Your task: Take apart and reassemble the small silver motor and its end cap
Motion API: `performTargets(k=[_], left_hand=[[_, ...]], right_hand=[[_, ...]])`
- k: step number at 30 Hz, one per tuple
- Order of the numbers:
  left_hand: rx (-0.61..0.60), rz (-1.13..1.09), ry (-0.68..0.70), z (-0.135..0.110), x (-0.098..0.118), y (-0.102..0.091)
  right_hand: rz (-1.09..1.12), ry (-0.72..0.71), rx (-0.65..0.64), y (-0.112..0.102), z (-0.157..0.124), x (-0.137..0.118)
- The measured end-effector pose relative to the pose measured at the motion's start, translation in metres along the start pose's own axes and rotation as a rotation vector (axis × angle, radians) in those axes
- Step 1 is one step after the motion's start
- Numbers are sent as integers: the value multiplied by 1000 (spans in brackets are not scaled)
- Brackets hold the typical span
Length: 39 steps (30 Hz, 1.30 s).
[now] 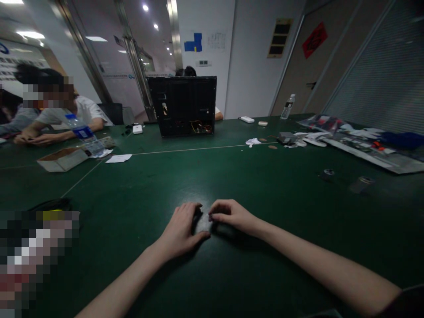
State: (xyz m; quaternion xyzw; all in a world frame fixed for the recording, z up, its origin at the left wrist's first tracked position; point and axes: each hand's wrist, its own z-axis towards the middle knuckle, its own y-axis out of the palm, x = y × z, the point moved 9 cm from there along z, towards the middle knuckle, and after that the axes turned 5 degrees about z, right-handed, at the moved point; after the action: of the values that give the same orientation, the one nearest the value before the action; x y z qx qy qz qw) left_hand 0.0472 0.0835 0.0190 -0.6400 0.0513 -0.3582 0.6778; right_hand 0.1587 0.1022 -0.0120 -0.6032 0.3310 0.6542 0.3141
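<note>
My left hand rests on the green table near the middle of the view. Its thumb and fingers are apart, curved around a pale patch of the tabletop; whether that is glare or a thin clear thing, I cannot tell. Just to the right, my right hand is closed in a pinch. A small dark thing shows at its fingertips, too small to name. The two hands face each other with a narrow gap between them.
A black panel with exposed wiring stands at the back, a person behind it. At left are an open box, a tilted water bottle and a seated person. Two small cylinders and a cluttered board lie at right.
</note>
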Motion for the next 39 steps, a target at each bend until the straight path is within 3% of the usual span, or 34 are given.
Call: performTargets(k=[3,7,33,39], left_hand=[[-10,-7,-8,1,1,-1],[-19,-3,-6,2,0,1],[15,9,5,1,-3,2],[-15,10,-4,1,-2,3]], right_hand=[[435,112,27,5,-1,14],[617,178,18,10,0,22],[658,198,-25,15,-1,20],[652,162,52,7,0,19]])
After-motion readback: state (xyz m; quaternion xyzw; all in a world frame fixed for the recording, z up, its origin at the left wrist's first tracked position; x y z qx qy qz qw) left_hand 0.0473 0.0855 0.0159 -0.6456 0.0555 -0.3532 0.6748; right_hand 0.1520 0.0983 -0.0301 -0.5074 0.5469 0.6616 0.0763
